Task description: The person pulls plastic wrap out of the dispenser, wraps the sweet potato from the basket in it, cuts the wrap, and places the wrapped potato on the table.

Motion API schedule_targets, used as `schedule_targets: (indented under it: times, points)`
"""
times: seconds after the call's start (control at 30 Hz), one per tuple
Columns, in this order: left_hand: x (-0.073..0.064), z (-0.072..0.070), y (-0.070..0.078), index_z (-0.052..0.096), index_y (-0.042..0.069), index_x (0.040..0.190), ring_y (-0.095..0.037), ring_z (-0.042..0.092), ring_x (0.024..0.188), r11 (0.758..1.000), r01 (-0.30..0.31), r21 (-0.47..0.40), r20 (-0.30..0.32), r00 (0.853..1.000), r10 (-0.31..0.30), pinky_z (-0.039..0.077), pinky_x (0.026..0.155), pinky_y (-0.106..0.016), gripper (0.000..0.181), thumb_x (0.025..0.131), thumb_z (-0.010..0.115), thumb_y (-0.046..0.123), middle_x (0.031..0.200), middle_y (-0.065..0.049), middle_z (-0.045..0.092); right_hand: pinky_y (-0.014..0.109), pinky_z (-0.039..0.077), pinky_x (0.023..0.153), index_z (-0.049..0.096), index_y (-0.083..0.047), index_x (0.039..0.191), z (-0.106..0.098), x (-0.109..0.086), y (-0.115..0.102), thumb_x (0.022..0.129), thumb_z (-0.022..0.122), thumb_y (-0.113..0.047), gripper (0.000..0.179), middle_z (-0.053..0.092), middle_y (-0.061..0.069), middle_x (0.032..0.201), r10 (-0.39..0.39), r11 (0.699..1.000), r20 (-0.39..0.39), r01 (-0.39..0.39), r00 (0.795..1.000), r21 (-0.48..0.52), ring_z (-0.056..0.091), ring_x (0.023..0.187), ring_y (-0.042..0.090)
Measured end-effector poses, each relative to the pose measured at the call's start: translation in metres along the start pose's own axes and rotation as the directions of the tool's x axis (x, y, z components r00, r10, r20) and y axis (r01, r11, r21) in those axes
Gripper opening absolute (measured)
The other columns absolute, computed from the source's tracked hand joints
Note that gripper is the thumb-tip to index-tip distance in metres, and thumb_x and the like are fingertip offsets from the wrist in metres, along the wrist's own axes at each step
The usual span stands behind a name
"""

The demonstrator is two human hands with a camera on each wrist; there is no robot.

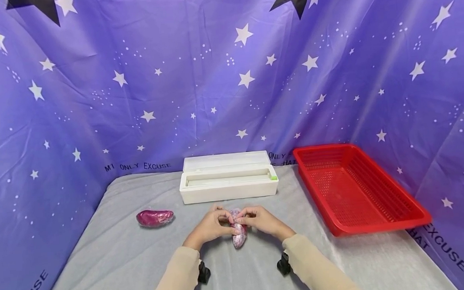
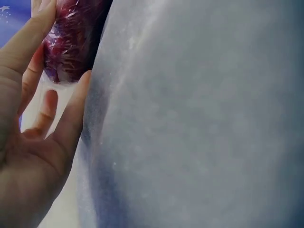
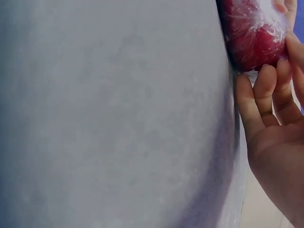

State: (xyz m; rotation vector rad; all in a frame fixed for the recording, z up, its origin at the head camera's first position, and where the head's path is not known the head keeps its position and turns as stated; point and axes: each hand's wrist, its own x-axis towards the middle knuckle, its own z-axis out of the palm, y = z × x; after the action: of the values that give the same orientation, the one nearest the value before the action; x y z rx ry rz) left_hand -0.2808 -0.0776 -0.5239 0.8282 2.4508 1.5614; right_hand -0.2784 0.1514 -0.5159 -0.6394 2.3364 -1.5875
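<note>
A purple-red sweet potato (image 1: 239, 238), wrapped in shiny cling film, stands lengthwise between the two hands at the table's middle. My left hand (image 1: 212, 227) holds it from the left, thumb and fingers bent around its side. From the right, my right hand (image 1: 262, 221) pinches at the film near its upper part. In the left wrist view the creased film on the sweet potato (image 2: 71, 42) shows beside the fingers. The right wrist view shows fingertips (image 3: 266, 78) right at one end of it.
Another film-wrapped sweet potato (image 1: 155, 218) lies at left on the grey cloth (image 1: 116, 267). Behind the hands stands a white cling film box (image 1: 228, 192), lid raised, with a green slider (image 1: 274, 178). A red plastic basket (image 1: 370, 229) stands at right. Starry purple curtains surround the table.
</note>
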Motion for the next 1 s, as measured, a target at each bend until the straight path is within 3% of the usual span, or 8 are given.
schedule_targets:
  times: [0.03,0.17,0.37,0.6,0.77,0.9,1.0]
  points:
    - [-0.0002,-0.0001,-0.0004,0.066,0.011,0.081,-0.025,0.055,0.116,1.0,-0.011,0.021,-0.011,1.0,0.012,0.034,0.107,-0.054,0.03,0.073,0.092,0.025,0.127,-0.011,0.056,0.024,0.046,0.064,0.075,-0.007,0.106,-0.0003,0.0001,0.001,0.096,0.069,-0.02,0.018,0.067,0.002,0.092,-0.016,1.0,0.005,0.016,1.0,-0.002,0.054,0.073,0.01]
    - [-0.0004,0.0,-0.0015,0.066,0.013,0.081,-0.03,0.05,0.127,0.997,-0.026,0.074,-0.02,0.999,0.027,0.039,0.105,-0.053,0.032,0.072,0.092,0.029,0.138,-0.008,0.054,0.024,0.046,0.067,0.074,-0.004,0.109,-0.0006,-0.0014,0.0018,0.097,0.068,-0.017,0.019,0.069,0.005,0.095,-0.042,0.999,0.021,0.042,0.999,-0.002,0.055,0.079,0.01]
    - [0.0006,0.0012,0.0016,0.066,0.018,0.085,-0.027,0.052,0.123,0.996,-0.03,0.078,-0.031,0.999,0.032,0.038,0.107,-0.051,0.034,0.07,0.093,0.031,0.129,0.0,0.058,0.023,0.045,0.067,0.076,-0.007,0.111,-0.001,-0.002,0.0002,0.096,0.069,-0.021,0.021,0.069,0.002,0.095,-0.008,1.0,0.01,0.008,1.0,0.001,0.056,0.079,0.009]
    - [0.0032,0.0022,0.0013,0.065,0.019,0.096,-0.019,0.055,0.111,0.991,-0.044,0.128,-0.036,0.998,0.049,0.044,0.104,-0.044,0.042,0.068,0.094,0.033,0.111,0.004,0.052,0.025,0.05,0.074,0.075,-0.004,0.112,-0.0039,-0.005,0.0044,0.095,0.07,-0.014,0.02,0.071,0.005,0.103,-0.054,0.999,0.059,0.054,0.997,0.01,0.06,0.09,0.012]
    - [0.0047,0.0028,0.0008,0.068,0.018,0.102,-0.018,0.056,0.112,0.991,-0.064,0.115,-0.037,0.997,0.068,0.044,0.105,-0.036,0.044,0.069,0.094,0.032,0.11,0.005,0.054,0.026,0.049,0.079,0.074,-0.001,0.113,-0.0053,-0.0082,0.0028,0.095,0.069,-0.01,0.021,0.069,0.009,0.108,-0.069,0.998,0.066,0.069,0.995,0.002,0.058,0.098,0.015]
    - [0.0045,0.0033,0.0009,0.071,0.018,0.104,-0.02,0.058,0.113,0.994,-0.083,0.076,-0.042,0.995,0.086,0.045,0.104,-0.032,0.042,0.07,0.093,0.029,0.113,0.004,0.058,0.024,0.047,0.075,0.073,-0.002,0.111,-0.0057,-0.0088,0.0022,0.095,0.069,-0.012,0.019,0.068,0.005,0.1,-0.051,0.999,0.057,0.051,0.997,0.017,0.057,0.09,0.012]
    - [0.0043,0.0043,0.0001,0.074,0.019,0.106,-0.02,0.058,0.112,0.994,-0.089,0.057,-0.045,0.995,0.092,0.046,0.103,-0.032,0.039,0.072,0.092,0.027,0.113,0.004,0.06,0.022,0.045,0.068,0.064,0.0,0.111,-0.0062,-0.0085,0.0045,0.095,0.07,-0.011,0.021,0.064,0.004,0.089,-0.039,0.998,0.052,0.037,0.998,0.051,0.055,0.079,0.011]
